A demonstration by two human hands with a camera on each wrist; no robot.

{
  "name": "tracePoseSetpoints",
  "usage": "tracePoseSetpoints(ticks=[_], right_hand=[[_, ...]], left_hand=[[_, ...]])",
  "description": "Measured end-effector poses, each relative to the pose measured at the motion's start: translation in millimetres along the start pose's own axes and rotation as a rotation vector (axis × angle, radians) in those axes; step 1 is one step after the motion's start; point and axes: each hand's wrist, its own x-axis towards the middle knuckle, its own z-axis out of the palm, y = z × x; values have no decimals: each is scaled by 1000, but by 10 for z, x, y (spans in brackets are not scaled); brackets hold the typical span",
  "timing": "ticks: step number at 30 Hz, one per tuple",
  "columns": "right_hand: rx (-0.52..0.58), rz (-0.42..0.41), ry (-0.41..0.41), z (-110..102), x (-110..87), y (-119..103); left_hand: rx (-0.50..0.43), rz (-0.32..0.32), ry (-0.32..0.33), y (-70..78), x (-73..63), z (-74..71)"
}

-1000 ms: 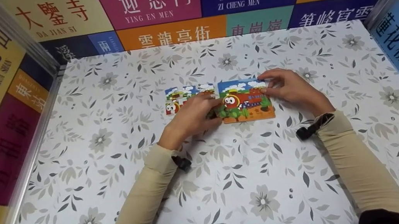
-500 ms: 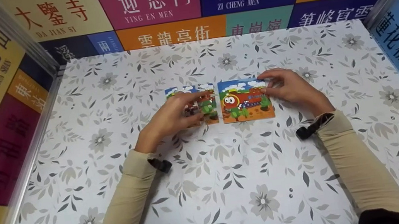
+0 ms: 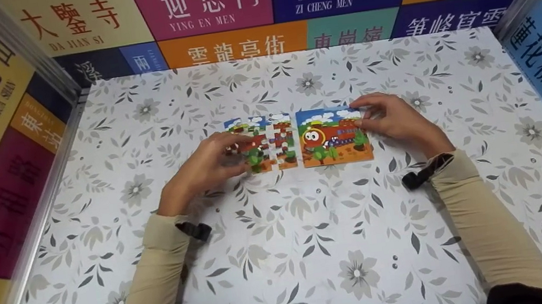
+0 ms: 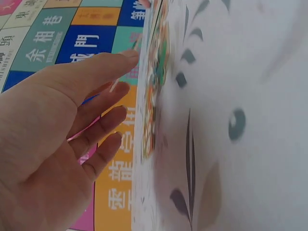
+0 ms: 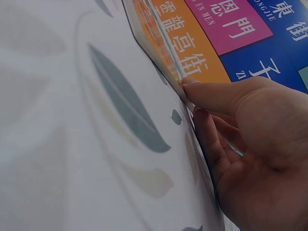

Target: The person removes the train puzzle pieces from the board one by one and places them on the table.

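In the head view, my left hand (image 3: 200,168) is over the left part of a jigsaw puzzle (image 3: 282,142) with a train picture, its thumb and index finger around a small puzzle piece (image 3: 253,154) with a green bush on it. The left wrist view shows the thumb and curved fingers (image 4: 98,115) close beside the flat puzzle, the piece mostly hidden by them. Right of the puzzle lies a square picture card (image 3: 329,146) of a red train. My right hand (image 3: 396,121) holds its upper right corner, thumb on the edge.
A white table (image 3: 285,256) with a grey flower and leaf pattern lies under everything. Colourful panels (image 3: 201,2) with large characters stand along the back and both sides. A narrow gap separates the puzzle's right column from its other pieces.
My left hand has moved left with the small piece, from the card's left edge across the puzzle, uncovering the puzzle's right columns. My right hand and the picture card have stayed still.
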Motion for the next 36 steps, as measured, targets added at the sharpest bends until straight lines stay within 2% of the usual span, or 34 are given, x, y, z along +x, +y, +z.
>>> tracePoseSetpoints(ticks=[5,10,15,22,32,36], right_hand=[[1,5,-6,-1,12,-2],[-5,7,-7,2,16,-5],[21,-30,3,10,6,4],[26,-35,9,9,1,26],[7,-7,4,-1,8,38],[10,-2,2,0,10,37]], left_hand=[[54,-5,5,-95,-86,-62],[53,-31,-17,-165,-149,-120],[33,-54,-49,-192,-190,-155],[22,-45,-91,-212,-195,-171],[70,-78,-84,-210,-196,-188],[75,-71,-83,-213,-188,-189]])
